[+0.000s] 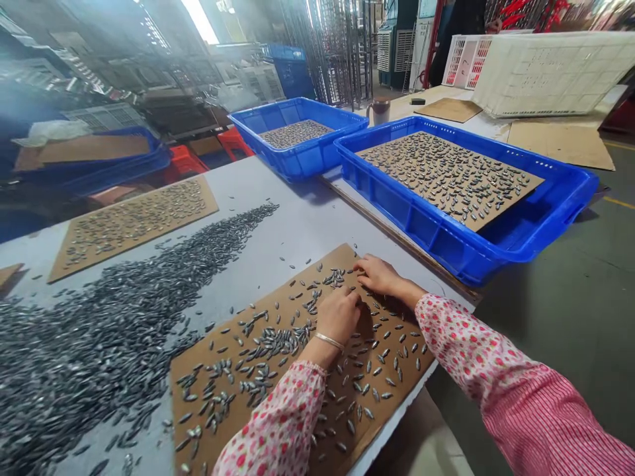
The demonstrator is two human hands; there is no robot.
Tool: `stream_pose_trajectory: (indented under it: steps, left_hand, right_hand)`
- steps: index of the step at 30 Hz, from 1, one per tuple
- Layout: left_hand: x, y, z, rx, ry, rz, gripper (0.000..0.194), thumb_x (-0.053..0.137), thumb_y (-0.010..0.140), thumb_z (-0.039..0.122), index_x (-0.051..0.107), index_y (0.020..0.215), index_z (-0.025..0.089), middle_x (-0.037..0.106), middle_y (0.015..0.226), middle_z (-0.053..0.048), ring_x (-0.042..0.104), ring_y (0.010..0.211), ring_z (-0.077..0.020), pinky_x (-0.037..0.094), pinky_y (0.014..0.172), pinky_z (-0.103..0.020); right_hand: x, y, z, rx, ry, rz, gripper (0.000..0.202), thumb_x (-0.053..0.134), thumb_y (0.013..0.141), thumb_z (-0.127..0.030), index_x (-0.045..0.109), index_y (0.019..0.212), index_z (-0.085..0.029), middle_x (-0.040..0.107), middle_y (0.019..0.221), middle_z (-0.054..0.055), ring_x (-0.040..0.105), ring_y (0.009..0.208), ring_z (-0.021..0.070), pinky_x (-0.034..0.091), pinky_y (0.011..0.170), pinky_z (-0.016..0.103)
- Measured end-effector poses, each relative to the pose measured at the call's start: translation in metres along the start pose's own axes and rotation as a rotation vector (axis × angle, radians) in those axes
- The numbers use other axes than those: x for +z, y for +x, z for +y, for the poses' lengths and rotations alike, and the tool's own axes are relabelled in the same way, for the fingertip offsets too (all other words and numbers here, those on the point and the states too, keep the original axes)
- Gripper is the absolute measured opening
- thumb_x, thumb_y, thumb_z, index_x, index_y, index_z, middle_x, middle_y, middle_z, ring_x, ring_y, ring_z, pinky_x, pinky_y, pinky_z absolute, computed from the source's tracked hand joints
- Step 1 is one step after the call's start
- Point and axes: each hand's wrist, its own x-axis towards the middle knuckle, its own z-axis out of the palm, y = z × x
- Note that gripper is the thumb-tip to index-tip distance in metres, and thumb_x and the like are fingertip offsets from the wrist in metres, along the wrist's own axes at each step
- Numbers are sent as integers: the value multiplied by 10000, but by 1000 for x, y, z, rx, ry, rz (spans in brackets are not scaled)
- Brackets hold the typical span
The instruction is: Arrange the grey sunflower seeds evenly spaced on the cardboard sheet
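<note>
A brown cardboard sheet (297, 297) lies on the table before me, strewn with small grey spindle-shaped metal pieces (280, 340), some clustered at the left and middle, others spread singly at the right. My left hand (338, 314), a bracelet at its wrist, is over the middle of the sheet with its fingers curled down; what they pinch is hidden. Just beyond it, my right hand (378, 274) rests near the sheet's far right edge, fingers slightly apart and bent, tips by the pieces. Left of the sheet spreads a long heap of the same pieces (124, 317).
Two blue trays (466, 248) (292, 158) at the far side hold cardboard with pieces. Another covered cardboard sheet (136, 221) lies beyond the heap. A mug (380, 111) and white crates (555, 73) stand at the back. The table's edge runs along my right.
</note>
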Motion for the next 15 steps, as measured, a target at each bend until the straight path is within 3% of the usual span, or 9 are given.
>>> stream_pose_trajectory:
  steps: [4,7,10,15]
  left_hand:
    - [12,-8,-1,123,117,88,182,449,873,193,627,835,177,589,901,-75,539,881,-215,395,724,-333]
    - [21,-15,-2,197,168,149,179,435,878,166,597,805,170,576,881,-77,528,859,-213,389,706,-328]
    - [26,-20,-4,223,156,161,147,449,879,171,584,821,171,573,912,-74,526,846,-199,388,694,-308]
    - [23,-24,-2,254,130,132,159,436,885,155,583,826,168,593,835,-60,545,738,-177,381,667,-304]
  right_hand:
    - [5,20,-11,53,-115,2,208,555,850,-300,615,1038,-236,550,1102,59,540,967,179,420,750,259]
    - [-3,21,-20,28,-162,-13,129,528,869,-259,619,944,-207,580,1054,69,546,949,183,413,735,261]
    - [-24,2,-24,15,-78,14,122,513,864,-185,611,936,-174,630,947,63,563,868,167,402,718,253]
    - [-57,-56,-13,-12,225,78,71,569,800,-124,634,801,-153,644,767,8,555,727,116,396,691,218]
